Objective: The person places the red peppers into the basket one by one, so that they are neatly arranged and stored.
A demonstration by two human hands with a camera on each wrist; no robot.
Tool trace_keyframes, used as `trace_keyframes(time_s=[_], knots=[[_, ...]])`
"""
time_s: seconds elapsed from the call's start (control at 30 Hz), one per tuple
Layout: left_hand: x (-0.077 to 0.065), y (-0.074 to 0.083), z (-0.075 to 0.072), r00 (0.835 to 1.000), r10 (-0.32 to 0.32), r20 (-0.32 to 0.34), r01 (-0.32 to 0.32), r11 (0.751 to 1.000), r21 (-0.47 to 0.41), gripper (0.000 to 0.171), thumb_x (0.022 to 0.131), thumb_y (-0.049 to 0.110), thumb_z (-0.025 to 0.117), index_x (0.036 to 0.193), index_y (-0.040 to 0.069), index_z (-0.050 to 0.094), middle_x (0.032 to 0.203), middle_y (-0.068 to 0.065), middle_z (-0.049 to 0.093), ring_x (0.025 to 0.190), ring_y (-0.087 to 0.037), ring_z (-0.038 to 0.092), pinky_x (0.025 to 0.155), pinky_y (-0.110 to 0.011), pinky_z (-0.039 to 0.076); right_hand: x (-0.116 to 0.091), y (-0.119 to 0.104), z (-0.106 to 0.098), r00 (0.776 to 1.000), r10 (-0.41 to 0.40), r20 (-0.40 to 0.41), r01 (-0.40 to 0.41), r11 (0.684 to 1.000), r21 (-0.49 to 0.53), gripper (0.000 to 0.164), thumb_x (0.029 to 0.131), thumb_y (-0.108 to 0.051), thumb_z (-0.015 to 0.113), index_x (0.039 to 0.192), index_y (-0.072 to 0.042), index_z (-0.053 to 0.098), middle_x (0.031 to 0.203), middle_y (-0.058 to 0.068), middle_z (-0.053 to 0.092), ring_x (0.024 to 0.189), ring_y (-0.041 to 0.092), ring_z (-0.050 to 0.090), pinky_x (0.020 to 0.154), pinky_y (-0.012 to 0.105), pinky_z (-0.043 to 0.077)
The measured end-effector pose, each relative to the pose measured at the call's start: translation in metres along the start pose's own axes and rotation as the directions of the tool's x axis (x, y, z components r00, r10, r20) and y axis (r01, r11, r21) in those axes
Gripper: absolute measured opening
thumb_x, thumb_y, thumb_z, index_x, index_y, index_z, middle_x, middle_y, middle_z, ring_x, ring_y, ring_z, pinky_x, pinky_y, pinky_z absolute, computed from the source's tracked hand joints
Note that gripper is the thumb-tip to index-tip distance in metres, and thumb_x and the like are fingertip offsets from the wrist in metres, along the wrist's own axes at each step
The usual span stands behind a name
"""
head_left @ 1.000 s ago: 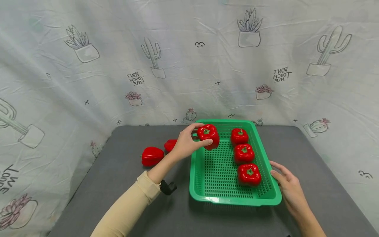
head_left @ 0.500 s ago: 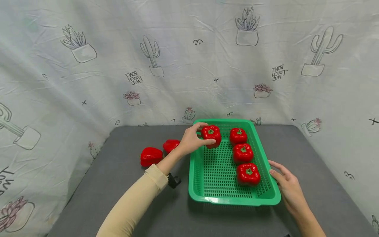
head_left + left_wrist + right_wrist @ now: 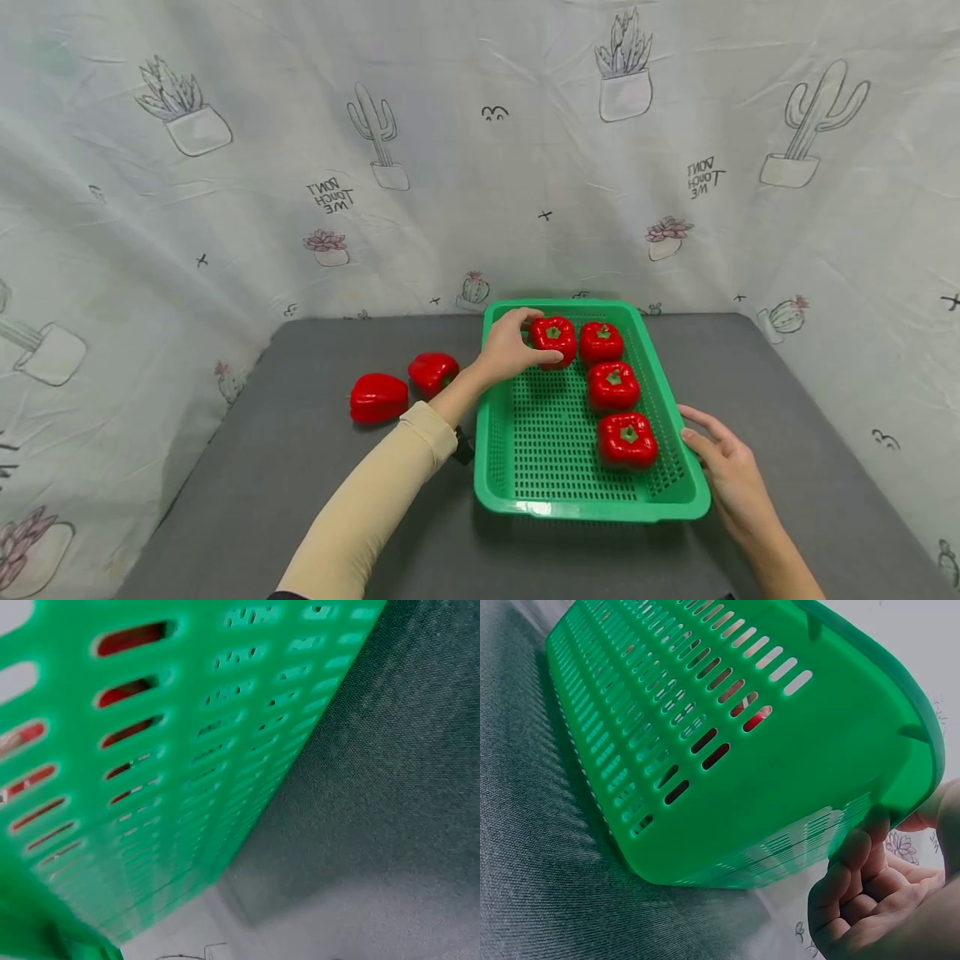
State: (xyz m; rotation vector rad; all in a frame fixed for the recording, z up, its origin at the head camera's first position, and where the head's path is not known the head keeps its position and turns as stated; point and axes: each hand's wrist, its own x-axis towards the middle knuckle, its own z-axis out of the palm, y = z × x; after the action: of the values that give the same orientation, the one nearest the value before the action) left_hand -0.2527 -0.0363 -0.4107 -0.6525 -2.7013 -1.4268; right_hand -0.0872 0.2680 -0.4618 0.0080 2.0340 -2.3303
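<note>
Head view shows a person's left hand [image 3: 510,346] pinching a red bell pepper [image 3: 553,342] between the thumb on its near side and fingers at its far side. The held pepper is stem up, inside the far part of a green slotted basket [image 3: 592,507], just left of the farthest of three other peppers; whether it rests on the basket floor I cannot tell. Those three, the far pepper [image 3: 601,343], the middle pepper [image 3: 612,386] and the near pepper [image 3: 627,441], stand stem up in a row along the basket's right side. The right hand [image 3: 727,462] grips the basket's right rim; the right wrist view shows its fingers curled, their tips at the basket just below the rim. Left of the basket, two more peppers lie on their sides on the grey table [image 3: 315,500]: the outer pepper [image 3: 378,397], its stem end to the left, and the inner pepper [image 3: 432,374], beside the left forearm in its beige sleeve [image 3: 375,508]. Left wrist view looks at the basket's slotted wall, red showing through several slots. Behind the table hangs a pale cloth [image 3: 450,167] printed with potted cacti.
</note>
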Motion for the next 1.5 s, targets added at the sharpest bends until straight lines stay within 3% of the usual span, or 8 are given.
trace_keyframes(time_s=[0.27, 0.43, 0.7, 1.07, 1.27, 1.5], knots=[[0.013, -0.003, 0.011, 0.999, -0.029, 0.034, 0.026, 0.996, 0.087, 0.069, 0.080, 0.029, 0.084, 0.137, 0.005, 0.052, 0.132, -0.004, 0.054, 0.108, -0.017, 0.055, 0.082, -0.029, 0.051, 0.001, 0.001, -0.003, 1.000, -0.009, 0.008, 0.009, 1.000, 0.015, 0.043, 0.103, -0.020, 0.055, 0.142, -0.005, 0.044, 0.098, 0.009, 0.071, 0.082, 0.019, 0.070, 0.068, 0.035, 0.058], [0.016, -0.007, 0.016, 0.998, -0.051, 0.032, 0.046, 0.991, 0.126, 0.068, 0.081, 0.027, 0.084, 0.136, 0.004, 0.053, 0.130, -0.006, 0.056, 0.109, -0.019, 0.055, 0.083, -0.030, 0.051, 0.002, 0.004, -0.004, 1.000, -0.011, 0.018, 0.011, 1.000, 0.000, 0.046, 0.103, -0.020, 0.054, 0.144, -0.004, 0.041, 0.100, 0.010, 0.071, 0.084, 0.020, 0.070, 0.069, 0.036, 0.058], [0.017, -0.014, 0.021, 0.995, -0.064, 0.081, 0.047, 0.979, 0.197, 0.067, 0.083, 0.027, 0.082, 0.136, 0.001, 0.051, 0.131, -0.010, 0.054, 0.116, -0.025, 0.053, 0.090, -0.035, 0.049, 0.005, 0.008, -0.002, 1.000, 0.006, 0.019, -0.006, 1.000, 0.000, 0.047, 0.103, -0.021, 0.054, 0.145, -0.002, 0.040, 0.100, 0.013, 0.071, 0.085, 0.023, 0.070, 0.070, 0.037, 0.058], [0.023, -0.013, 0.022, 0.995, -0.097, 0.021, 0.093, 0.987, 0.134, 0.066, 0.084, 0.024, 0.081, 0.136, -0.002, 0.050, 0.131, -0.014, 0.054, 0.117, -0.028, 0.052, 0.089, -0.036, 0.050, 0.008, 0.006, 0.000, 1.000, -0.006, 0.008, 0.006, 1.000, 0.006, 0.048, 0.104, -0.021, 0.054, 0.144, -0.001, 0.038, 0.100, 0.014, 0.070, 0.085, 0.023, 0.071, 0.069, 0.038, 0.058], [0.023, -0.014, 0.023, 0.990, -0.136, 0.029, 0.132, 0.985, 0.107, 0.069, 0.081, 0.025, 0.083, 0.137, 0.001, 0.049, 0.129, -0.013, 0.055, 0.113, -0.026, 0.054, 0.088, -0.036, 0.050, 0.009, 0.007, 0.000, 1.000, -0.007, 0.005, 0.007, 1.000, 0.002, 0.048, 0.103, -0.021, 0.054, 0.144, -0.001, 0.039, 0.100, 0.013, 0.070, 0.084, 0.021, 0.071, 0.069, 0.037, 0.058], [0.025, -0.018, 0.025, 0.985, -0.153, 0.082, 0.146, 0.985, 0.087, 0.072, 0.078, 0.019, 0.086, 0.138, 0.004, 0.049, 0.134, -0.011, 0.053, 0.116, -0.026, 0.053, 0.090, -0.037, 0.049, 0.010, 0.009, -0.001, 1.000, -0.003, 0.006, 0.003, 1.000, -0.004, 0.047, 0.104, -0.020, 0.054, 0.144, -0.001, 0.039, 0.097, 0.014, 0.070, 0.081, 0.022, 0.071, 0.068, 0.037, 0.058]])
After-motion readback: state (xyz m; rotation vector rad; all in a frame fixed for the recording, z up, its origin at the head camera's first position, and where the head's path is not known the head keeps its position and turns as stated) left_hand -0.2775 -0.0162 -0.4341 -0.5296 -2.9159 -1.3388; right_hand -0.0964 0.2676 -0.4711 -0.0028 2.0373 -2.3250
